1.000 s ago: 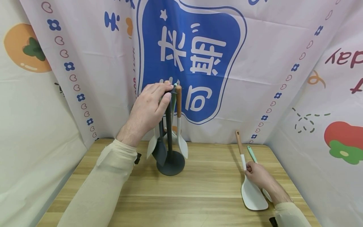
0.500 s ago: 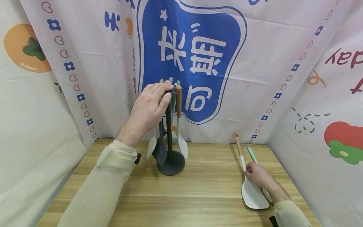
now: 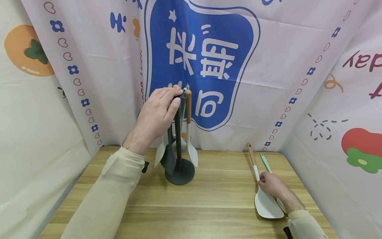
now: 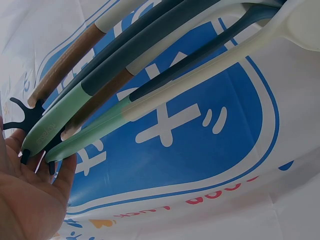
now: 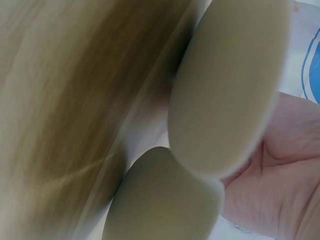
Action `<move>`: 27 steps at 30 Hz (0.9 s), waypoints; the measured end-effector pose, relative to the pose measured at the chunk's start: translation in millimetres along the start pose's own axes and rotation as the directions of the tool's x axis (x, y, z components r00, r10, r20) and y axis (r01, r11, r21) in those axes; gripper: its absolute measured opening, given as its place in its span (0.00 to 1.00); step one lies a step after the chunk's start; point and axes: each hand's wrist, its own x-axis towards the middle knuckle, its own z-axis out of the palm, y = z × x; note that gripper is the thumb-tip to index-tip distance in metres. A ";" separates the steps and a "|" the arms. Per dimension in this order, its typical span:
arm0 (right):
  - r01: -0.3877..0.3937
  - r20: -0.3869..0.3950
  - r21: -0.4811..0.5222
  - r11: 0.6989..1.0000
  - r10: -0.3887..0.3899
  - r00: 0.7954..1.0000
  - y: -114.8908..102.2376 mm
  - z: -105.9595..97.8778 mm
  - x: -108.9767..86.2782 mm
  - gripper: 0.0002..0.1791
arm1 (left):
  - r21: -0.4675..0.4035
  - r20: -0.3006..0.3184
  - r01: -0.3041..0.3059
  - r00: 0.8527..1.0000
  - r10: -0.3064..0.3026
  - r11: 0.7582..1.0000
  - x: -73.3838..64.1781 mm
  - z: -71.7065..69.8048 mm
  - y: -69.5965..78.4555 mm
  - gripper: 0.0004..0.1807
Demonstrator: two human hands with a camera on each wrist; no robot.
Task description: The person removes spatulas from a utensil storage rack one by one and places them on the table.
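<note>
My left hand [image 3: 158, 111] holds the top of a dark grey utensil stand [image 3: 180, 174], thumb and fingers around its hooks [image 4: 25, 117]. Several utensils hang there: a wood-and-white one [image 3: 189, 126], a dark spatula [image 3: 168, 161], and green-handled ones [image 4: 55, 125] in the left wrist view. At the right of the table, my right hand [image 3: 273, 184] pinches the white neck of a spatula [image 3: 267, 204] with a wooden handle and wide white blade. Beside it lies a green-handled utensil [image 3: 265, 162], its pale head partly hidden by the hand. Pale utensil heads [image 5: 230, 85] crowd the right wrist view.
The wooden table [image 3: 209, 196] runs back to a printed cloth [image 3: 277, 99] hanging behind it. Cloth side walls [image 3: 337, 159] close in on the left and right. The stand's round base is left of the table's middle.
The spatula's wooden handle end has dipped and its blade has shifted slightly right and away from me. My left hand and the stand keep their place.
</note>
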 end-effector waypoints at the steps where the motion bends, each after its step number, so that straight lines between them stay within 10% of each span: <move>1: -0.005 0.000 0.001 1.000 0.005 1.000 -0.4 -0.2 -0.5 0.10 | 0.000 0.000 -0.001 1.000 0.001 1.000 0.1 0.0 0.0 0.30; 27: -0.035 0.016 -0.043 0.998 0.036 0.999 -2.5 -1.0 -2.7 0.09 | -0.001 -0.006 0.000 1.000 0.000 1.000 -0.3 0.7 0.1 0.30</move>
